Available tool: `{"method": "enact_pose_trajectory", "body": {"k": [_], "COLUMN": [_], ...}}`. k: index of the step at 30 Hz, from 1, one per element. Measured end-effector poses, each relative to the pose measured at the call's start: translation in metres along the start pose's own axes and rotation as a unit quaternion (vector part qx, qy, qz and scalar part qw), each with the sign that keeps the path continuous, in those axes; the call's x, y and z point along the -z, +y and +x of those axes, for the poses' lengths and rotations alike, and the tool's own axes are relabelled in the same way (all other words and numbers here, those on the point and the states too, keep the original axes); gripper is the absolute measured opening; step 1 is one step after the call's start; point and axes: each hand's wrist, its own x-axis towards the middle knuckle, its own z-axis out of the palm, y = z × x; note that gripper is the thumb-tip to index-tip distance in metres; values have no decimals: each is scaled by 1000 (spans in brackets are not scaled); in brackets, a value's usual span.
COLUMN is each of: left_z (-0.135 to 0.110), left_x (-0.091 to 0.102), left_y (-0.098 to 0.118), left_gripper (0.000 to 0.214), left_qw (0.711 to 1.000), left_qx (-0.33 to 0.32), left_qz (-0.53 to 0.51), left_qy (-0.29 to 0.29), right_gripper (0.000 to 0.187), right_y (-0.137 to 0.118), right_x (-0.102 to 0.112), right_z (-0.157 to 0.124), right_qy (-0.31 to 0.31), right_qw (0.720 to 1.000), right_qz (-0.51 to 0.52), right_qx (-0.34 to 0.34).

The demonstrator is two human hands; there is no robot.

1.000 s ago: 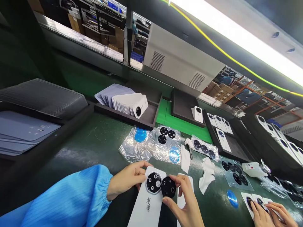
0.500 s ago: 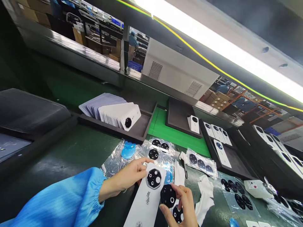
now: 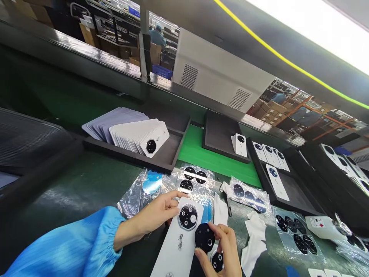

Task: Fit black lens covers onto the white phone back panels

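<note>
My left hand [image 3: 154, 215] grips the upper edge of a white phone back panel [image 3: 175, 252], its thumb and fingers closed beside the camera area. The panel carries dark lettering and an eight-sided black camera window [image 3: 188, 217]. Just right of that window, my right hand [image 3: 227, 252] pinches a round black camera lens cover [image 3: 204, 237] by its edge. Partly hidden behind the right hand lies another panel with a black camera area [image 3: 216, 261]. Clear plastic film and a blue film piece [image 3: 152, 182] lie beyond my left hand.
A black tray [image 3: 173, 154] at the back left holds fanned panels. More trays stand on a green mat [image 3: 193, 146] and at the right. Bagged black lens covers [image 3: 249, 197], white cloth strips [image 3: 255, 234] and a white bottle [image 3: 319, 226] lie to the right.
The view has shifted slightly, so the background trays sit somewhat differently in the picture. Both hands keep their grips, and the lens cover stays beside the panel's camera window.
</note>
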Motion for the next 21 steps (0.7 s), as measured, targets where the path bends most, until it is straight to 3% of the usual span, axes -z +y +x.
{"method": "enact_pose_trajectory", "body": {"k": [5, 21], "left_z": [0, -1], "left_x": [1, 0], "left_y": [0, 4], "left_gripper": [45, 42], "left_qw": [1000, 1000], "left_qx": [-4, 7], "left_qz": [-1, -9], "left_qy": [7, 24], "right_gripper": [39, 39], "right_y": [-2, -6], "right_x": [1, 2], "right_z": [1, 2], "right_qy": [-10, -20], "right_qw": [999, 999], "right_qz": [5, 1], "right_qx": [-31, -38]}}
